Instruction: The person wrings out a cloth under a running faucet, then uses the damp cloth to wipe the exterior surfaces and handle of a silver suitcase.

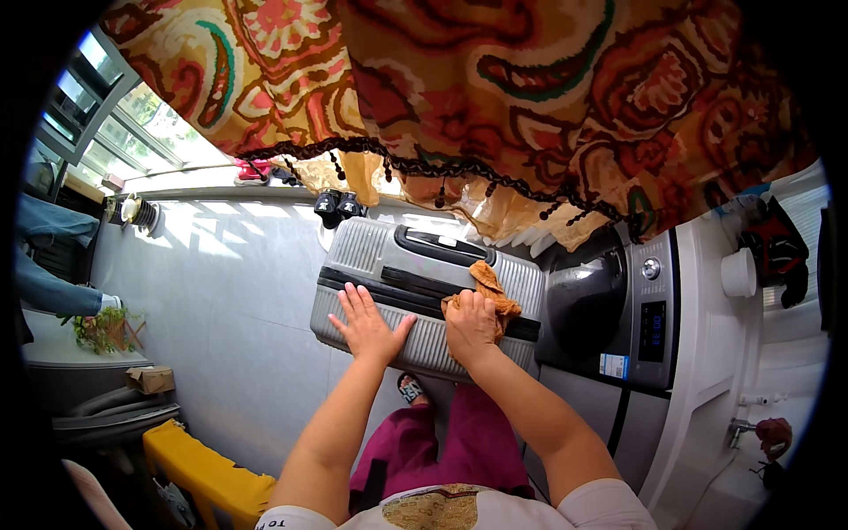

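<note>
In front of me stands a grey ribbed suitcase [424, 336] with a black band along its side and black handles. My left hand [368, 327] lies flat on the suitcase's near left part, its fingers spread over the ribs and the black band. Bunched in my right hand [473, 327] is an orange-brown cloth [491, 287], pressed against the suitcase right of its middle. Part of the cloth sticks out beyond my fingers, over the black band. One black carry handle [442, 245] shows on the far side of the case.
A dark front-loading washing machine [649, 309] stands close on the right. Patterned fabric [495, 97] hangs low across the far side. Black shoes [338, 208] sit behind the suitcase's far left corner. A yellow stool [203, 473] and a potted plant [102, 331] are at left.
</note>
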A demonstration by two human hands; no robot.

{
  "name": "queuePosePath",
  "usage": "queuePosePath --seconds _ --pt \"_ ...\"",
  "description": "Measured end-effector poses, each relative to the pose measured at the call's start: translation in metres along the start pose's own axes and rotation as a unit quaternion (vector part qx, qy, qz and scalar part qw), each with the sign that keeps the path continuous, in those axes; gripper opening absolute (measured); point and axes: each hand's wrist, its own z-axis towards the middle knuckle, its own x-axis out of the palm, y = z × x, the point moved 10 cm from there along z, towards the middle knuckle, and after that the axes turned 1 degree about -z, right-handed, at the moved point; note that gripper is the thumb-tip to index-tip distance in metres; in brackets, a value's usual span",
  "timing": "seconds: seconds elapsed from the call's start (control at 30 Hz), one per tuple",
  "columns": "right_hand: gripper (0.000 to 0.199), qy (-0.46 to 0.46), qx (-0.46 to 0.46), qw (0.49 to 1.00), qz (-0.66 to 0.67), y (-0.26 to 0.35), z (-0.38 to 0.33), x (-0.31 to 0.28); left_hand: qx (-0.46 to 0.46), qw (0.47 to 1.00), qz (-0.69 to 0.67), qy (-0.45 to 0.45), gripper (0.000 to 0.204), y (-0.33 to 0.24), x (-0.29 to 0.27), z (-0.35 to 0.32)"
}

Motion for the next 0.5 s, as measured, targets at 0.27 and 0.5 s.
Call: queuePosePath --seconds 0.27,0.5 --pt "0.012 0.037 0.065 0.997 0.013 0.069 0.052 0.032 0.032 0.949 0.274 -0.153 0.108 0.002 0.031 0.005" --pt "0.011 -0.003 -0.023 1.000 -0.009 0.009 0.006 0.006 0.003 1.000 0.016 0.020 0.116 0.003 0.000 0.000"
